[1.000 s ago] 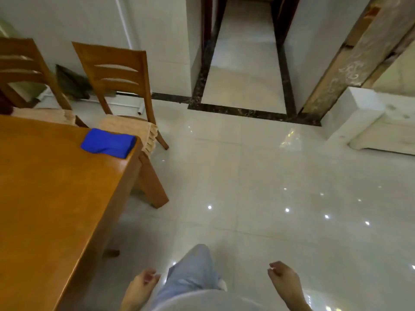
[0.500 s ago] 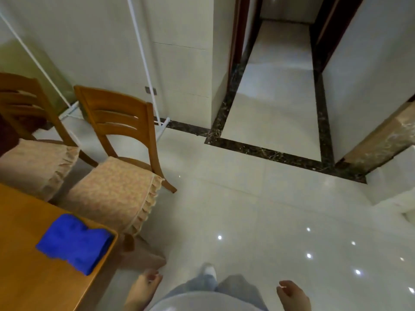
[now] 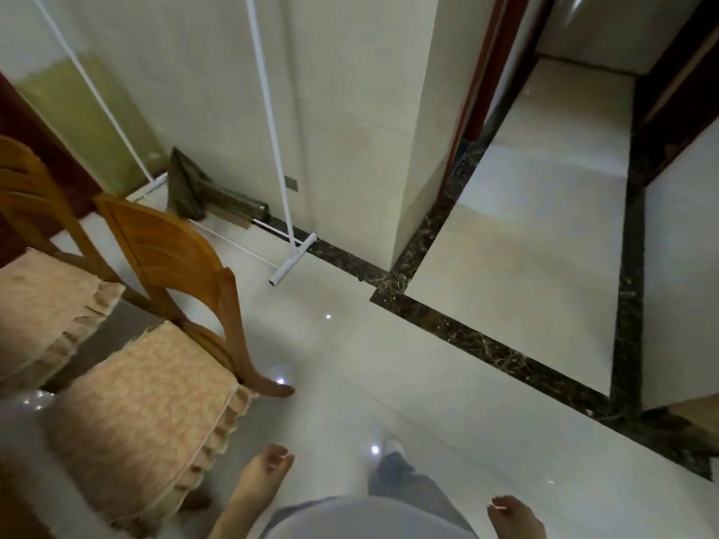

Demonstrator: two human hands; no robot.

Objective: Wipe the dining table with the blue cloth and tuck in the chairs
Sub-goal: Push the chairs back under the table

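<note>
Two wooden chairs with beige frilled cushions stand on the left. The near chair (image 3: 155, 367) has its seat facing lower left, and my left hand (image 3: 260, 480) hangs just right of its cushion, empty, fingers loosely curled. The far chair (image 3: 35, 305) sits behind it at the left edge. Low at the right, my right hand (image 3: 513, 517) hangs empty with fingers curled, touching nothing. Neither the dining table nor the blue cloth is in view.
A white rack frame (image 3: 290, 262) stands on the glossy tile floor against the wall, with an olive cloth (image 3: 186, 192) draped at its base. A wall corner (image 3: 404, 188) separates this room from a hallway (image 3: 544, 188) edged by a dark marble strip.
The view has swung forward and left past the table corner. The table and blue cloth have dropped out of view and the chairs are much closer. Both hands still hang empty.
</note>
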